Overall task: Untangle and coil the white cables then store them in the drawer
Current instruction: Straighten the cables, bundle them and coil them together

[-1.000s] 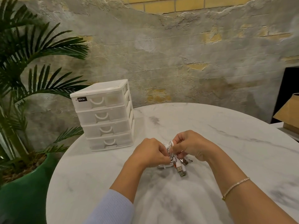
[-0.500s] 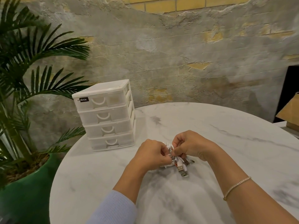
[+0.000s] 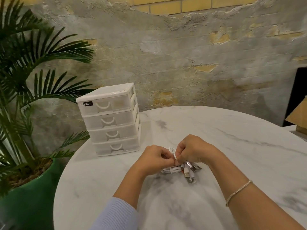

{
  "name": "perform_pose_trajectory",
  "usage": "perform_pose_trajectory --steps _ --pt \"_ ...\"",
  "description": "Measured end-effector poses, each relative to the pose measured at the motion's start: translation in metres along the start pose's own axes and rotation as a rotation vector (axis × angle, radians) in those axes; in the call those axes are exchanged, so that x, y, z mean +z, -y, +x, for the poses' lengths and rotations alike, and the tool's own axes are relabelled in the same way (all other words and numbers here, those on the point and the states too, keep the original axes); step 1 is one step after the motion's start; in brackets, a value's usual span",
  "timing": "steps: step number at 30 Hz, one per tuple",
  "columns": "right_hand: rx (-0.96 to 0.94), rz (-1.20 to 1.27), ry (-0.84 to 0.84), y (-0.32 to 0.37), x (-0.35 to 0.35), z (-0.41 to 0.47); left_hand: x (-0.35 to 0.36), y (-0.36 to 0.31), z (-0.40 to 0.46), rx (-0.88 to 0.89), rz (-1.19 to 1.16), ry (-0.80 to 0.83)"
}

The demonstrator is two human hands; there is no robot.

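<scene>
The cables (image 3: pixel 172 169) lay as a white bundle near the middle of the round marble counter (image 3: pixel 232 138), their metal plugs (image 3: pixel 189 175) fanned out at about 4 o'clock from the bundle. Both hands met right over it. The left hand (image 3: pixel 156 159) came in from 7 o'clock, its fingers (image 3: pixel 166 157) curled tight and pinching a strand where the two hands touched. The right hand (image 3: pixel 192 152) came in from 4 o'clock, fingers bent down over the top of the bundle and gripping a white loop at the same spot — just which strand each hand held could not be told.

The drawer unit (image 3: pixel 113 120) stood at 10 o'clock from the hands, well apart from the cables, all four drawers pushed in. A palm (image 3: pixel 29 67) in a green pot (image 3: pixel 28 196) stood off the counter's edge at 9 o'clock. A thin bracelet (image 3: pixel 239 191) circled the right wrist — a pale blue sleeve (image 3: pixel 116 214) covered the left forearm.
</scene>
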State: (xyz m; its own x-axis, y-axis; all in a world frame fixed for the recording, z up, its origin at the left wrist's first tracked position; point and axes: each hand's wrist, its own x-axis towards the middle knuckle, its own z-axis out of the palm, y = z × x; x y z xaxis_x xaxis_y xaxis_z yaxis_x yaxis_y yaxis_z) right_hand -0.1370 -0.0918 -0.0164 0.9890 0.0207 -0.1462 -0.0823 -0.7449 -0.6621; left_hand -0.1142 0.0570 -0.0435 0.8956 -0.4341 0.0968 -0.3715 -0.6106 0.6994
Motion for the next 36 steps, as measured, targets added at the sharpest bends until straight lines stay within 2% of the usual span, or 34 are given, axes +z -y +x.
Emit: perform_pose_trajectory --steps 4,6,12,16,20,26,31,36 --pt "0.016 -0.063 -0.02 0.005 0.003 0.0 -0.005 0.001 -0.005 -0.03 -0.037 0.045" --pt "0.027 -0.07 -0.026 0.005 0.003 0.001 -0.002 0.002 -0.007 -0.016 0.03 0.081" --pt "0.056 -0.096 -0.028 0.009 0.004 -0.002 0.0 0.002 -0.005 0.148 0.169 -0.02" --pt "0.092 -0.118 -0.01 0.012 0.003 -0.003 0.002 0.004 -0.006 0.118 0.163 -0.062" --pt "0.066 -0.251 -0.009 0.014 0.004 -0.005 0.002 0.006 -0.004 0.105 0.142 -0.039" --pt "0.065 -0.086 0.009 0.007 -0.002 -0.008 -0.001 0.002 -0.004 0.1 0.17 -0.01" --pt "0.148 -0.053 0.008 0.011 0.003 -0.007 0.0 0.001 -0.006 0.157 0.245 0.01" --pt "0.146 -0.109 -0.094 0.014 0.009 -0.004 0.003 0.004 -0.007 0.191 0.25 -0.025"
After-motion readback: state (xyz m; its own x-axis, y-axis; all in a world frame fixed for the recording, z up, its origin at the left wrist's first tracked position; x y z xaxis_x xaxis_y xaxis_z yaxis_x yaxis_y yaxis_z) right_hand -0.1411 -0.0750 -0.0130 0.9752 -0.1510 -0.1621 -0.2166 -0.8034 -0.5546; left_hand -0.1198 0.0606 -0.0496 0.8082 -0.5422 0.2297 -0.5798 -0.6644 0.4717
